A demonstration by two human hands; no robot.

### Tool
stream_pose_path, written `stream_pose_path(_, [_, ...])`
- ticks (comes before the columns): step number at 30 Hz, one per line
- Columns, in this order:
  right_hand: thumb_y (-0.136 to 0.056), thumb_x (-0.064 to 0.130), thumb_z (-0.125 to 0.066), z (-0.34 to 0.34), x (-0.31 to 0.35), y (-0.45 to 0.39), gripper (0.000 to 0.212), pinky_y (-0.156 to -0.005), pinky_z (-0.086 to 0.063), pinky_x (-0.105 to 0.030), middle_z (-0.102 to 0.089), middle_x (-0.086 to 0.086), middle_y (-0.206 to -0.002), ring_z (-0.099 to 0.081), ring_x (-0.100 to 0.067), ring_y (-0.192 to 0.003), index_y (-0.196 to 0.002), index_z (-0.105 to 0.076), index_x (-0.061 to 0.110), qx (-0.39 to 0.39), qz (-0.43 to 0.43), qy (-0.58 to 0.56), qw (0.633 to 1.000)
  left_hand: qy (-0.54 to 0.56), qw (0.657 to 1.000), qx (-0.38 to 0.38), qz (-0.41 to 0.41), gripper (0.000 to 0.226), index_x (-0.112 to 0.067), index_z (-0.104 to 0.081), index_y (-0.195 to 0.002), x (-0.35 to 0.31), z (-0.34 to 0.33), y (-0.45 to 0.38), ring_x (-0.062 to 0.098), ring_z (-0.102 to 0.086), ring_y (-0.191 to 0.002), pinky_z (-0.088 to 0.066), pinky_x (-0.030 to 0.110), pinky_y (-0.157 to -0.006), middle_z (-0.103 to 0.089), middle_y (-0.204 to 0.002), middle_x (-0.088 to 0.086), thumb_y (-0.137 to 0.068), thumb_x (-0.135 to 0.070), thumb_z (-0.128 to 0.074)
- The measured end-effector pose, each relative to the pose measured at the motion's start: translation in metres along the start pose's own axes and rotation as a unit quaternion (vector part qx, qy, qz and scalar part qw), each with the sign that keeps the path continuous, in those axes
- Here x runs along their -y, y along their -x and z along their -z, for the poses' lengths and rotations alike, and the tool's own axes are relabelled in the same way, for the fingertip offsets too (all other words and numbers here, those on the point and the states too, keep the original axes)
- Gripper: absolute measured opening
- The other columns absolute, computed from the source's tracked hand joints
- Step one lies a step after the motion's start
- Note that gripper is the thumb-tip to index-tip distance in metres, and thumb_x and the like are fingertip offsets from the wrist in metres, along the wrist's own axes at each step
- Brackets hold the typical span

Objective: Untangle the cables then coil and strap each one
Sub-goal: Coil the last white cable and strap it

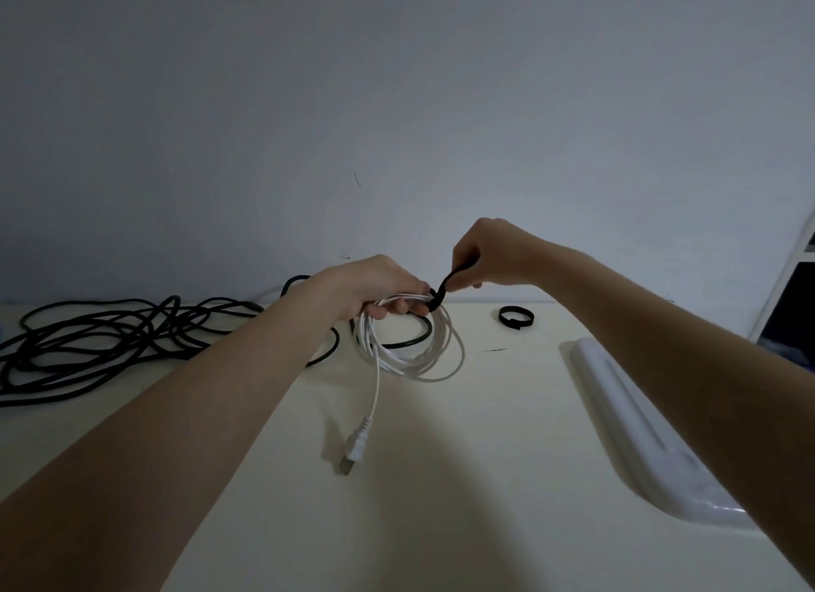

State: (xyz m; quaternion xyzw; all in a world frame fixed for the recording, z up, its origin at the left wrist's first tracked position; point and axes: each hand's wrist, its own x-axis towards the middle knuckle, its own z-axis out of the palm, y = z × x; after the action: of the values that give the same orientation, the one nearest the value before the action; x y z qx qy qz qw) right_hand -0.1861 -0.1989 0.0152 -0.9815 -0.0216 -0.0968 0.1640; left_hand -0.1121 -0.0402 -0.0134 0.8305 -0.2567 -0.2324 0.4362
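My left hand grips the top of a coiled white cable, held just above the cream table. The cable's plug hangs down onto the table. A black strap is wrapped round the top of the coil beside my left fingers. My right hand pinches the strap's free end and holds it up and to the right. A loose black cable lies in a tangle on the left of the table, with one loop running behind the white coil.
A second black strap, closed into a ring, lies on the table to the right of the coil. A long white tray-like object lies along the right side. A plain wall stands behind the table, and a white frame shows at the far right edge.
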Motion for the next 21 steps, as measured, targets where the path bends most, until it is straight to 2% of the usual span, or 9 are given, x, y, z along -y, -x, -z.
stream_pose_path(3, [-0.081,0.017,-0.071,-0.001,-0.004,0.002,0.023,-0.041,-0.030,-0.008,-0.050,0.010,-0.043,-0.040,-0.002,-0.037,-0.061,-0.062,0.012,-0.020,-0.022,-0.092,0.995,-0.016,1.000,0.015,-0.023,0.019,-0.007,-0.070,-0.099,-0.002,0.002,0.006,0.003,-0.039,-0.044,-0.020,0.013,-0.036,-0.067,-0.069,-0.001,-0.091,-0.019,-0.057])
stream_pose_path(7, [-0.087,0.015,-0.066,-0.006,-0.013,0.010,0.010,-0.051,-0.041,-0.017,-0.061,0.001,-0.069,-0.045,-0.008,-0.048,-0.080,-0.071,0.010,0.002,-0.078,-0.263,0.962,-0.031,0.996,0.056,-0.066,0.023,-0.014,-0.069,-0.107,-0.004,0.009,0.014,0.003,-0.041,-0.049,-0.022,0.012,-0.037,-0.066,-0.080,-0.002,-0.094,-0.026,-0.054])
stream_pose_path(9, [-0.088,0.018,-0.065,-0.009,-0.016,0.011,0.010,-0.055,-0.044,-0.019,-0.066,0.000,-0.075,-0.048,-0.008,-0.052,-0.084,-0.073,0.012,0.030,-0.110,-0.294,0.949,-0.066,0.992,0.060,-0.093,0.023,-0.017,-0.070,-0.106,-0.008,0.008,0.020,0.002,-0.043,-0.052,-0.024,0.013,-0.039,-0.065,-0.078,-0.009,-0.094,-0.029,-0.055])
stream_pose_path(11, [-0.087,0.020,-0.067,-0.009,-0.017,0.010,0.009,-0.059,-0.047,-0.020,-0.068,0.000,-0.079,-0.050,-0.008,-0.054,-0.085,-0.074,0.014,0.056,-0.139,-0.299,0.942,-0.118,0.985,0.051,-0.116,0.019,-0.018,-0.070,-0.104,-0.012,0.004,0.024,-0.001,-0.043,-0.043,-0.025,0.012,-0.039,-0.059,-0.060,-0.015,-0.092,-0.029,-0.059])
stream_pose_path(13, [-0.086,0.019,-0.068,-0.008,-0.017,0.009,0.008,-0.060,-0.048,-0.020,-0.069,0.000,-0.079,-0.052,-0.009,-0.055,-0.085,-0.073,0.013,0.061,-0.154,-0.298,0.940,-0.151,0.979,0.041,-0.134,0.016,-0.021,-0.071,-0.102,-0.011,0.002,0.024,0.000,-0.038,-0.035,-0.024,0.012,-0.038,-0.050,-0.055,-0.006,-0.089,-0.027,-0.064])
stream_pose_path(15, [-0.085,0.019,-0.069,-0.007,-0.017,0.008,0.007,-0.060,-0.049,-0.019,-0.069,0.000,-0.077,-0.052,-0.009,-0.056,-0.085,-0.073,0.013,0.048,-0.168,-0.306,0.936,-0.145,0.978,0.031,-0.149,0.012,-0.024,-0.072,-0.098,-0.010,0.001,0.021,0.002,-0.034,-0.035,-0.024,0.012,-0.038,-0.046,-0.060,0.001,-0.087,-0.027,-0.066])
stream_pose_path(18, [-0.083,0.018,-0.071,-0.008,-0.015,0.008,0.008,-0.057,-0.050,-0.018,-0.068,0.001,-0.074,-0.054,-0.010,-0.056,-0.086,-0.073,0.011,0.034,-0.192,-0.316,0.928,-0.109,0.981,-0.005,-0.163,0.010,-0.024,-0.073,-0.093,-0.008,0.001,0.016,0.002,-0.036,-0.036,-0.025,0.012,-0.038,-0.048,-0.058,0.001,-0.084,-0.026,-0.070])
stream_pose_path(21, [-0.082,0.010,-0.071,-0.008,-0.013,0.008,0.008,-0.055,-0.054,-0.020,-0.069,-0.006,-0.079,-0.068,-0.015,-0.062,-0.087,-0.071,0.003,0.032,-0.217,-0.384,0.897,-0.078,0.982,-0.014,-0.173,0.006,-0.026,-0.074,-0.088,-0.007,0.001,0.014,0.003,-0.034,-0.040,-0.024,0.014,-0.040,-0.051,-0.056,-0.001,-0.081,-0.026,-0.073])
